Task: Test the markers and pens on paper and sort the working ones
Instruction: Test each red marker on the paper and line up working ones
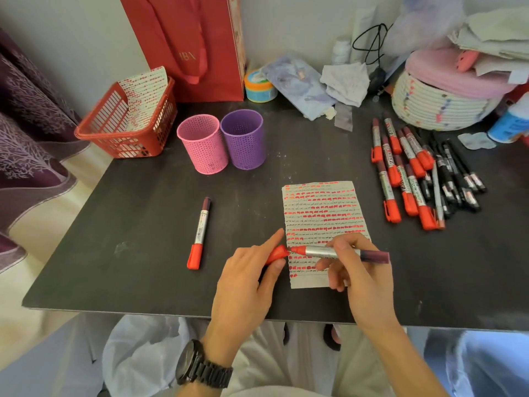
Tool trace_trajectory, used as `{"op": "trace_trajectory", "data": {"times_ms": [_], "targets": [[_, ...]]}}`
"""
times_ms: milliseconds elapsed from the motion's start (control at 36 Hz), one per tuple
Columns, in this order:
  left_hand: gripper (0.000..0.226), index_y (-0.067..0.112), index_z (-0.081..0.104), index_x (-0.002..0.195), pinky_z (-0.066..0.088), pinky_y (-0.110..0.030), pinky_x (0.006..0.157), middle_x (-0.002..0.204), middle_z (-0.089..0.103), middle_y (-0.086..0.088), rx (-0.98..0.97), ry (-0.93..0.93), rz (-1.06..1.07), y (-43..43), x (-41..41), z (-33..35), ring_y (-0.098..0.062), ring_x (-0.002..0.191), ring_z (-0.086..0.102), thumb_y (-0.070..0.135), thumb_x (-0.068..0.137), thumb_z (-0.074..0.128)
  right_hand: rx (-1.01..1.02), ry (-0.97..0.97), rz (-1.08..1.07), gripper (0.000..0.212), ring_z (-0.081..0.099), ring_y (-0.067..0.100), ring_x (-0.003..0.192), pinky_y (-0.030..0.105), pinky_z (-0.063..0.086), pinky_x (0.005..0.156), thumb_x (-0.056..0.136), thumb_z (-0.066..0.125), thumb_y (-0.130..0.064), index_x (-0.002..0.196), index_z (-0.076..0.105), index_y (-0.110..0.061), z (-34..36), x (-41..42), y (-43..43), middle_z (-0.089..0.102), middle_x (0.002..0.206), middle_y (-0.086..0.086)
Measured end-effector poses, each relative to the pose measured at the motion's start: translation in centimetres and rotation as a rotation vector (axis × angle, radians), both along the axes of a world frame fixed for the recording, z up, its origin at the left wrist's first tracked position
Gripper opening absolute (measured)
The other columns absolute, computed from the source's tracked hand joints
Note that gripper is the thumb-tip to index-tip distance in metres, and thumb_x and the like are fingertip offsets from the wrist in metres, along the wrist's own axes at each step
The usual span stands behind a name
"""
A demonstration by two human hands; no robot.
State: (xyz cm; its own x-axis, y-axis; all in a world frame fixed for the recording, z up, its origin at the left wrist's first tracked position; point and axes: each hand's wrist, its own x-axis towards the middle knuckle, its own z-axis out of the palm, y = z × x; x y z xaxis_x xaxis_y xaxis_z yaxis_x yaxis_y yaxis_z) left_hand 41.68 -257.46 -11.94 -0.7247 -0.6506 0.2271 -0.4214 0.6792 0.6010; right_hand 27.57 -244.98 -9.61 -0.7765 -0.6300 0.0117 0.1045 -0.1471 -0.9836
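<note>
A sheet of paper (323, 207) covered in rows of red and dark marks lies on the black table (143, 253). My right hand (360, 270) grips a silver marker (323, 252) over the paper's lower part, its red tip pointing left. My left hand (249, 276) holds the marker's red cap (277, 253) just off that tip, index finger stretched out. One capped red marker (199, 233) lies alone left of centre. A pile of red markers (400, 170) and black pens (458, 173) sits at the right. Pink cup (203, 144) and purple cup (243, 138) stand behind.
A red plastic basket (128, 121) with a marked sheet in it stands at the back left, with a red paper bag (194, 41) behind. At the back right are a woven basket (438, 107) with a pink lid, cloths, a round tub (259, 85) and a blue bottle (509, 124).
</note>
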Motion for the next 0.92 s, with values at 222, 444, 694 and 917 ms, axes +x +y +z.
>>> {"op": "trace_trajectory", "data": {"times_ms": [222,444,694,917], "targets": [[0.030,0.048,0.038,0.124,0.042,-0.017,0.083,0.109,0.051,0.044,0.020,0.084,0.013,0.4,0.2,-0.5,0.011,0.103,0.048,0.056,0.097,0.046,0.096,0.069,-0.019,0.017,0.057,0.007,0.049,0.015,0.046,0.050,0.081,0.071,-0.042,0.078,0.072,-0.025,0.6,0.2,-0.3,0.070,0.067,0.003],[0.026,0.054,0.047,0.115,0.039,-0.015,0.081,0.113,0.051,0.044,0.038,0.098,0.001,0.0,0.2,-0.3,0.012,0.106,0.048,0.067,0.100,0.030,0.119,0.061,-0.004,0.029,0.057,0.012,0.049,0.019,0.047,0.047,0.076,0.073,-0.040,0.085,0.071,-0.012,1.1,0.2,-0.4,0.066,0.062,0.008],[0.032,0.059,0.050,0.108,0.050,-0.031,0.079,0.098,0.066,0.027,0.216,0.179,0.045,-0.1,0.2,0.3,-0.006,0.098,0.062,0.073,0.097,0.023,0.147,0.054,-0.018,0.033,0.059,0.009,0.048,0.015,0.045,0.047,0.082,0.076,-0.050,0.067,0.071,-0.021,0.7,0.1,-0.5,0.067,0.059,0.006],[0.037,0.043,0.058,0.105,0.049,-0.029,0.069,0.085,0.066,0.016,0.324,0.228,0.042,0.0,0.4,1.0,-0.013,0.082,0.064,0.062,0.102,0.026,0.168,0.078,-0.009,0.020,0.060,0.012,0.050,0.017,0.045,0.046,0.082,0.074,-0.044,0.080,0.074,-0.024,0.7,0.0,-0.2,0.072,0.070,0.007]]}}
